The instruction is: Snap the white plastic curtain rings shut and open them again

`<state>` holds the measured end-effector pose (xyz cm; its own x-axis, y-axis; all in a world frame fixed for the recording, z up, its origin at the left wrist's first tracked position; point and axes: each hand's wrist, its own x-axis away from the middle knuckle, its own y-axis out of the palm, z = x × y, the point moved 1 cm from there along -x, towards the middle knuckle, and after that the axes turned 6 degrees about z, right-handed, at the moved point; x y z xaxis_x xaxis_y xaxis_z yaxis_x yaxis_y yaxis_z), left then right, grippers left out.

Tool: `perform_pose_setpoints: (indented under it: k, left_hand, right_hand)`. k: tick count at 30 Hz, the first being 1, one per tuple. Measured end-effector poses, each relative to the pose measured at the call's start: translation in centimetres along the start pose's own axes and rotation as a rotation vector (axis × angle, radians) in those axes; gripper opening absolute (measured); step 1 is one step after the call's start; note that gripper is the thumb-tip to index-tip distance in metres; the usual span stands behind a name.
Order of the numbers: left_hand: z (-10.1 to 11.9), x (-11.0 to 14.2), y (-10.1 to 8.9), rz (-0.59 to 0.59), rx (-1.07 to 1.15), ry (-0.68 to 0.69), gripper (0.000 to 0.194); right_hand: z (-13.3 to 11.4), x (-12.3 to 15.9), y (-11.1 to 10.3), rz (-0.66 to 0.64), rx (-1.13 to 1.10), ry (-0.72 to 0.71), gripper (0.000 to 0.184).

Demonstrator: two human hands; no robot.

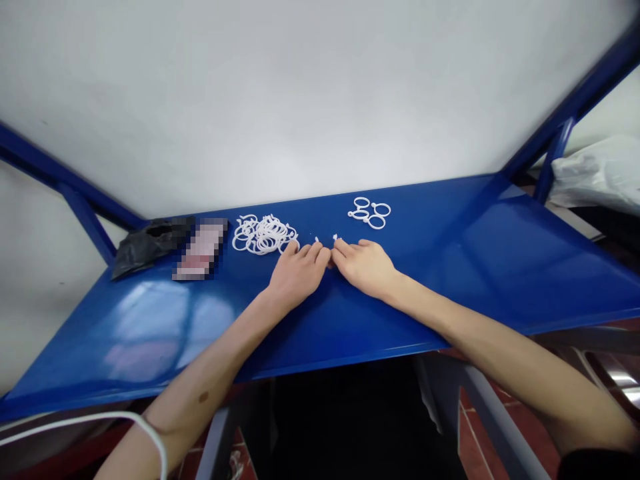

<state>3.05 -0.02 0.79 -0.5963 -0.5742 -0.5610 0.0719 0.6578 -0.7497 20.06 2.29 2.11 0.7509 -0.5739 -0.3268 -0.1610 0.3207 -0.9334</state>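
My left hand and my right hand meet at the middle of the blue table, fingers curled in and fingertips touching. Small white tips poke out above the fingers of each; they look like the ends of a white plastic ring, mostly hidden by the hands. Just beyond my left fingers lies a tangled pile of white plastic rings, each with a small eyelet or tab. Several more white rings lie together flat, behind my right hand.
A black plastic bag and a blurred-out flat packet or phone lie on the left of the blue table. A white wall rises behind, with blue frame bars at both sides. A white cable crosses near my left forearm.
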Motion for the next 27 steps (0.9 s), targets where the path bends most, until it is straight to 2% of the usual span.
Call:
perform_pose_setpoints:
  k: [2, 4, 7, 9, 11, 15, 17, 19, 21, 23, 27]
  left_hand:
    - [0.1, 0.0, 0.3, 0.014, -0.013, -0.002, 0.032]
    - [-0.1, 0.2, 0.7, 0.027, 0.012, 0.001, 0.032]
    - [-1.3, 0.6, 1.3, 0.054, 0.092, -0.055, 0.028]
    - [-2.5, 0.9, 1.7, 0.067, 0.135, -0.132, 0.026]
    - [-3.7, 1.1, 2.1, 0.062, 0.147, -0.203, 0.027]
    - [-5.2, 1.3, 2.7, 0.023, 0.098, -0.308, 0.028]
    - [-5.3, 1.5, 2.8, 0.017, 0.097, -0.350, 0.028]
    - [-5.2, 1.5, 2.7, 0.024, 0.114, -0.378, 0.028]
    - [-5.0, 1.5, 2.5, 0.035, 0.126, -0.396, 0.029]
    - [-4.8, 1.5, 2.1, 0.044, 0.135, -0.412, 0.028]
    - [-4.3, 1.1, 1.2, 0.055, 0.154, -0.402, 0.027]
  right_hand:
    - [0.2, -0.1, 0.6, 0.004, -0.014, 0.028, 0.036]
    - [0.7, -0.1, 1.1, 0.038, -0.082, -0.007, 0.033]
    - [1.9, -0.1, 1.4, 0.189, -0.252, -0.040, 0.031]
    - [3.4, -0.1, 1.3, 0.299, -0.325, 0.066, 0.037]
    - [5.5, -0.2, 1.2, 0.350, -0.329, 0.221, 0.036]
    - [11.0, -0.8, 2.1, 0.261, -0.308, 0.435, 0.035]
    - [13.5, -1.5, 3.2, 0.197, -0.349, 0.465, 0.046]
    - [15.0, -2.3, 4.3, 0.146, -0.361, 0.436, 0.056]
    - [15.3, -3.0, 5.4, 0.072, -0.366, 0.406, 0.061]
    - [14.4, -3.1, 6.0, 0.005, -0.359, 0.425, 0.059]
    - [10.0, -1.5, 5.6, -0.022, -0.322, 0.503, 0.058]
